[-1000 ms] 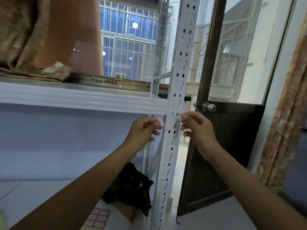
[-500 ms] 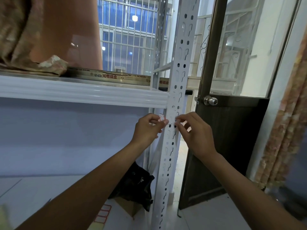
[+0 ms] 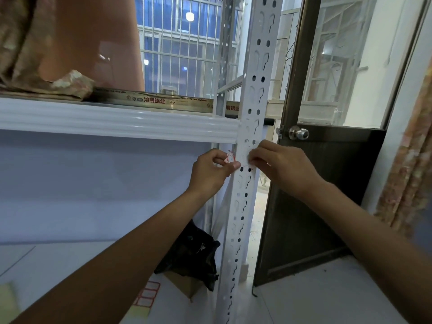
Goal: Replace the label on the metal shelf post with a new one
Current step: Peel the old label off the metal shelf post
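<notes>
A white perforated metal shelf post runs up the middle of the view, joined to a white shelf beam. My left hand pinches a small crumpled label with red lines just left of the post. A white label lies on the post just under the beam. My right hand has its fingertips on that label's right edge; whether they pinch or press it is unclear.
A dark door with a round knob stands ajar right of the post. A sheet of red-bordered labels lies on the lower shelf beside a black bag and cardboard. A patterned curtain hangs at the right.
My right hand has moved left from beside the post onto its front face. Both hands have closed in on the label spot; the left hand still holds the crumpled label.
</notes>
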